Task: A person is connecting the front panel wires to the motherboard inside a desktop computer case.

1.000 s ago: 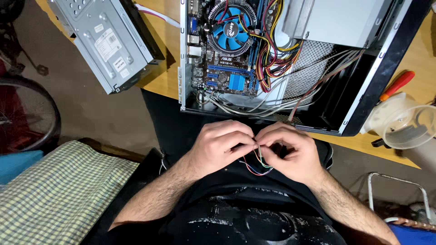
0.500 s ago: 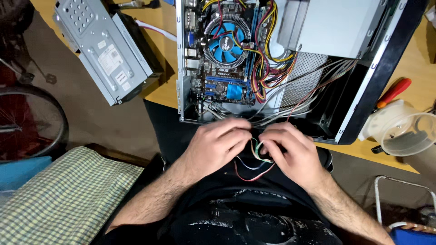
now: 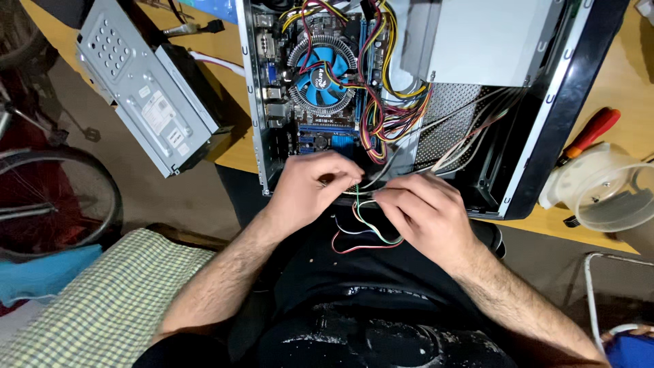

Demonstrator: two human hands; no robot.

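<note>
Both hands met at the open side of the computer case (image 3: 545, 136), which lay on the wooden worktop (image 3: 623, 82). The left hand (image 3: 313, 187) and the right hand (image 3: 422, 215) each pinched the thin coloured wires (image 3: 364, 235) between fingertips, and the wires looped down from the case edge over the person's lap. Inside the case sat a blue cooling fan (image 3: 321, 78). A metal drive cage (image 3: 146, 88) overhung the worktop's left edge, and a red-handled screwdriver (image 3: 589, 136) lay beside a clear plastic container (image 3: 606, 191) on the right.

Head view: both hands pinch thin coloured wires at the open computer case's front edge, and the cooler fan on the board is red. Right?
Not quite. In the head view the cooler fan is blue, not red. Both hands, left and right, do pinch the thin coloured wires at the open computer case.
</note>
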